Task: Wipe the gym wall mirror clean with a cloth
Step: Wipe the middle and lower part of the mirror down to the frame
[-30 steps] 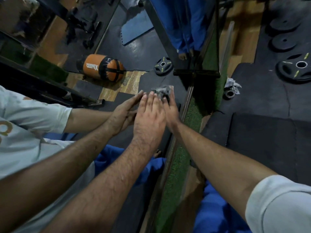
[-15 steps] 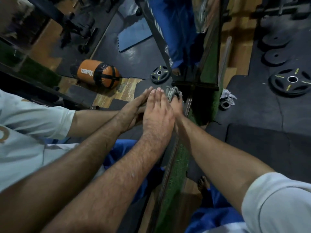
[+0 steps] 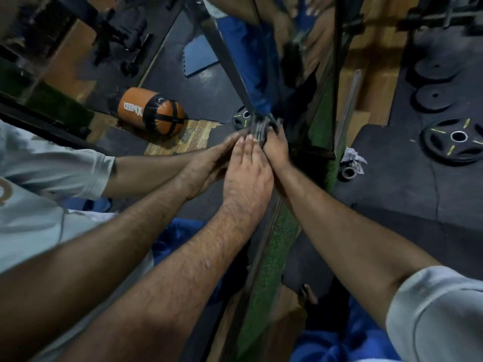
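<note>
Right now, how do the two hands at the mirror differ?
The left hand lies flat on the mirror with fingers straight and holds nothing; the right hand grips a grey cloth. The right hand sits at the mirror's edge, the left just inside it. Both touch the glass, side by side.

Dim gym corner with rubber flooring, wood boards and weight plates

Black rubber floor mats [image 3: 407, 205] cover the right side, meeting wood flooring [image 3: 366, 100] farther back, with a green turf strip [image 3: 271, 257] along the wall's foot. Three black weight plates lie on the mats, the nearest weight plate [image 3: 454, 139] marked with yellow-green lines. A metal bar [image 3: 347, 108] lies on the wood flooring. Crumpled paper [image 3: 352, 155] and a small metal ring [image 3: 349, 172] sit beside the turf.
</note>
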The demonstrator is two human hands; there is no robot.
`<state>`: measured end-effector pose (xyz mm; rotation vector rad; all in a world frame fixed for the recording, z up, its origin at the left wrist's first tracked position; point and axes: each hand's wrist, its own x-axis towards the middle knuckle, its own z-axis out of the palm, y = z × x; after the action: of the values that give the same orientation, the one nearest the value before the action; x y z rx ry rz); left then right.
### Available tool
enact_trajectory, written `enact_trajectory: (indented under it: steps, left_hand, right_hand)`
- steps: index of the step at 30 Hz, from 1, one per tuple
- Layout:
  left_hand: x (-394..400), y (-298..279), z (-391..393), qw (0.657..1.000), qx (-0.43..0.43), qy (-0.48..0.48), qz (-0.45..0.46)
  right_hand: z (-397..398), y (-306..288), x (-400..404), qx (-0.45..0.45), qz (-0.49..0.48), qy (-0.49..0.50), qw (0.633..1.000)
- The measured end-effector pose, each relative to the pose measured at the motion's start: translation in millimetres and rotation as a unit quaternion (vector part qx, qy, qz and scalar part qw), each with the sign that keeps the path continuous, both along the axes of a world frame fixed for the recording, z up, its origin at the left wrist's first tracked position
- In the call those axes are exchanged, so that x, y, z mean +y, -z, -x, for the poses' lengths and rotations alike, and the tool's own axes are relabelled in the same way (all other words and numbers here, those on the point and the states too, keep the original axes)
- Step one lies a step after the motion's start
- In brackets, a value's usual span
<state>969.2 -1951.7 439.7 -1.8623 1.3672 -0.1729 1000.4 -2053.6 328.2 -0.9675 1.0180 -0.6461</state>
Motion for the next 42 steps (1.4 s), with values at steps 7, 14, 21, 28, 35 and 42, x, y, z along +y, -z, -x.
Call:
enact_trajectory:
  steps: [7,14,21,28,35,42]
  left_hand:
    - [-30,23,-7,1.000,0.017,-0.009,-0.020]
    - [-41,46,-11,0.998,0.025,-0.013,-0.054]
    - [-36,54,-8,0.998,0.045,-0.019,-0.043]
    - [-8,54,7,0.995,0.071,-0.035,-0.064]
    - [41,42,12,0.997,0.054,-0.041,-0.031]
    - [75,40,7,0.998,0.018,-0.023,-0.056]
  right_hand:
    - [0,47,-32,0.013,-0.018,-0.011,1.000]
    - [-3,56,-34,-0.011,-0.033,0.033,0.999]
    - [-1,89,-39,-0.054,-0.148,0.039,0.987]
    - [14,109,35,-0.029,-0.070,-0.013,0.997]
    - [27,78,62,-0.094,-0.047,-0.002,0.994]
    - [33,92,123,-0.043,-0.186,0.049,0.980]
